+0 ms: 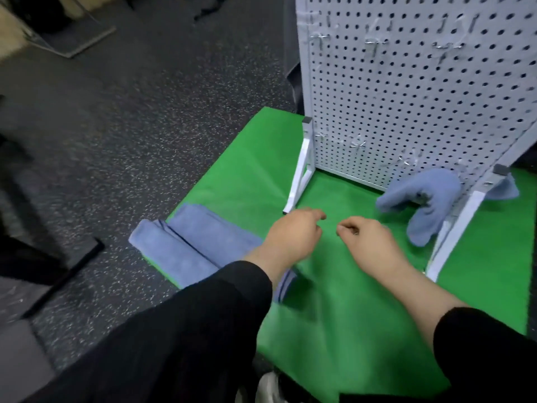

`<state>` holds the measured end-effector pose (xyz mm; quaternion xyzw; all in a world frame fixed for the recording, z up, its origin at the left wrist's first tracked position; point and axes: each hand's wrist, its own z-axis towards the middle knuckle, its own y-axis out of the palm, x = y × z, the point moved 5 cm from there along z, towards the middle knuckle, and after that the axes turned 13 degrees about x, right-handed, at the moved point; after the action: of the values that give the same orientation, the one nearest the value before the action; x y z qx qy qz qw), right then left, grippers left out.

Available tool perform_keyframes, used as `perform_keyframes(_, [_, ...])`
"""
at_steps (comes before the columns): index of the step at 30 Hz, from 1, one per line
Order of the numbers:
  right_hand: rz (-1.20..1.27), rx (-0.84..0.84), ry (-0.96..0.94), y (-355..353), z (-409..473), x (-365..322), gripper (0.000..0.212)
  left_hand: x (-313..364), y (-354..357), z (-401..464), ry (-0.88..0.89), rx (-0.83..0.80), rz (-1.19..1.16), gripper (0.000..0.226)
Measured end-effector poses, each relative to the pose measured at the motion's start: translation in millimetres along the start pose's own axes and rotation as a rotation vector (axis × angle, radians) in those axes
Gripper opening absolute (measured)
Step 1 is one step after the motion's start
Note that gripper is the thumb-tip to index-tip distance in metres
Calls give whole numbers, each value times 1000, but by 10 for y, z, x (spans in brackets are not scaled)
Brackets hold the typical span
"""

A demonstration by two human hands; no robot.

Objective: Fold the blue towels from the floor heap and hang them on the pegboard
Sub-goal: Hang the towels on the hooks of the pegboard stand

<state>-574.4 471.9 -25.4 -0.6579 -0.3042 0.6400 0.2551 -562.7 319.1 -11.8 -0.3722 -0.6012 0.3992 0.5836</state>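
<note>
A heap of folded blue towels [189, 242] lies at the left edge of the green mat [343, 315], partly under my left forearm. One more blue towel [430, 202] is draped in a curve at the foot of the white pegboard [406, 91], by its right leg. Several metal hooks stick out of the board, bare. My left hand [293, 234] and my right hand [369, 239] hover side by side over the mat in front of the board, fingers loosely curled, holding nothing.
The pegboard stands on two white angled legs [299, 181] on the mat. Dark speckled floor [130, 126] lies to the left, with a dark bar [64, 274] on it. A shoe tip [267, 388] shows at the bottom edge.
</note>
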Motion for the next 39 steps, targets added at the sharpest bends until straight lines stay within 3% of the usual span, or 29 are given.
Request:
perform_keyframes(7, [-19, -78, -324, 638, -405, -1007, 21, -1437, -1194, -405, -99, 117, 287, 39])
perform_keyframes(14, [-76, -156, -554, 1167, -746, -1610, 28, -2251, -1466, -893, -133, 118, 307, 36])
perform_keyframes(19, [-210, -310, -762, 1773, -1153, -1914, 39, -2525, -1269, -1147, -114, -33, 257, 28])
perform_keyframes(25, [-510, -343, -781, 2351, -1438, -1795, 83, -2686, -1029, -1440, -47, -333, 295, 48])
perform_keyframes(29, [-521, -173, -795, 2447, -1405, -1814, 53, -2726, -1033, -1430, -13, -317, 262, 59])
perform_keyframes(33, [-486, -179, -685, 2308, -1265, -1998, 12, -2754, -1047, -1318, 16, -257, 303, 58])
perform_keyframes(37, [-326, -172, -579, 2176, -1024, -2064, 20, -2697, -1057, -1231, 92, -189, 434, 57])
perform_keyframes(39, [-266, -157, -597, 1995, -947, -2143, 18, -2579, -1131, -1153, 131, -62, 411, 44])
